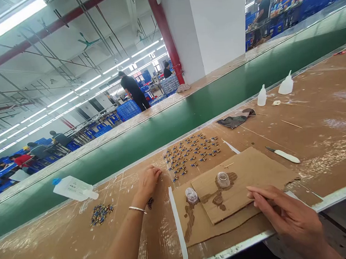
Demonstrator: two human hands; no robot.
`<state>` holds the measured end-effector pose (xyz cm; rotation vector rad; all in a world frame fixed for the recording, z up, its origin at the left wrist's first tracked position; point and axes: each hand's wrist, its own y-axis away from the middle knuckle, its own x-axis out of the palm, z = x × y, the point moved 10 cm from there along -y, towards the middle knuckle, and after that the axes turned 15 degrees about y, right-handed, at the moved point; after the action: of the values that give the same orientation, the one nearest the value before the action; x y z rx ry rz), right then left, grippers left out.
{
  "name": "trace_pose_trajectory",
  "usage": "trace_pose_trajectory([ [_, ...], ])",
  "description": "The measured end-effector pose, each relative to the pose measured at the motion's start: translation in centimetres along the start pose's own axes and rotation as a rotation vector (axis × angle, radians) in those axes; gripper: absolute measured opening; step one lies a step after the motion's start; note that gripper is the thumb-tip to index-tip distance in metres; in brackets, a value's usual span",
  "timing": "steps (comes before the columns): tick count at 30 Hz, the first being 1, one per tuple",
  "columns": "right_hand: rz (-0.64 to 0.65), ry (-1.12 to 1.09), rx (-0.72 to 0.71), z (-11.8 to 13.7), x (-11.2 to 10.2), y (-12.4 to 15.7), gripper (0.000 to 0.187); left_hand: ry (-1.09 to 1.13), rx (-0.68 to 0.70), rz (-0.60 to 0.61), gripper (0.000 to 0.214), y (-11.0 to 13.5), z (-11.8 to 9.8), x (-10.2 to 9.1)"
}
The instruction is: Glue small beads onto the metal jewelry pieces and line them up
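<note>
My left hand (149,181) rests low over the brown tabletop, its fingers drawn together. Whatever they may hold is hidden. Just right of it, small blue-and-gold pieces (188,153) lie spread out in rough rows. A few dark pieces (150,202) sit beside my left wrist, and a heap of similar blue-and-gold pieces (100,214) is farther left. Over the cardboard's right part, my right hand (290,216) has thumb and fingertips pinched together; anything between them cannot be made out. On the stained cardboard (250,171) stand two small clear cups (223,179), (191,195).
A green conveyor belt (195,105) runs behind the table. Around the work lie a knife (287,155), a dark cloth (236,119), a blue-capped bottle (73,188), two white squeeze bottles (261,96), (286,84) and thin sticks (291,124). Several people work in the background.
</note>
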<state>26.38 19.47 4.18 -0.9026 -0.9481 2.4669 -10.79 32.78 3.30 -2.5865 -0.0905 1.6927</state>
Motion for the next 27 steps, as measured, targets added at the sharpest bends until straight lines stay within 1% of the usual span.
trace_pose_trajectory([
  [4,0.007,0.010,0.031,-0.8,0.3,0.5,0.017,-0.111,0.132,-0.011,0.029,-0.3,-2.1,-0.2],
  [6,0.019,0.018,0.024,-0.9,0.4,0.5,0.017,-0.139,0.206,-0.035,0.022,0.5,-3.3,-0.8],
  [7,0.021,0.026,0.014,-0.9,0.4,0.5,0.017,-0.144,0.248,-0.049,0.019,1.4,-3.9,-1.1],
  [9,0.018,0.044,-0.006,-0.6,0.2,0.4,0.017,-0.137,0.341,-0.077,0.021,4.1,-5.2,-1.7],
  [11,0.007,0.061,-0.017,-0.2,0.0,0.2,0.016,-0.115,0.442,-0.088,0.025,7.9,-6.5,-1.9],
  [13,-0.001,0.070,-0.029,0.2,-0.1,0.1,0.015,-0.093,0.549,-0.072,0.025,11.8,-7.6,-1.6],
  [15,-0.008,0.076,-0.045,0.5,-0.1,0.0,0.015,-0.072,0.645,-0.042,0.020,15.1,-8.5,-1.2],
  [18,0.004,0.084,-0.065,0.8,0.0,-0.1,0.014,-0.049,0.811,0.006,0.022,18.3,-9.5,-0.7],
  [20,0.026,0.099,-0.072,0.9,0.1,-0.2,0.013,-0.033,0.870,0.027,0.029,19.3,-9.4,-0.6],
  [22,0.038,0.116,-0.080,1.0,0.1,-0.2,0.013,-0.007,0.874,0.022,0.034,19.5,-8.4,-0.8],
  [27,0.043,0.152,-0.062,1.0,0.1,-0.1,0.013,0.006,0.766,-0.002,0.037,20.0,-5.3,-0.2],
])
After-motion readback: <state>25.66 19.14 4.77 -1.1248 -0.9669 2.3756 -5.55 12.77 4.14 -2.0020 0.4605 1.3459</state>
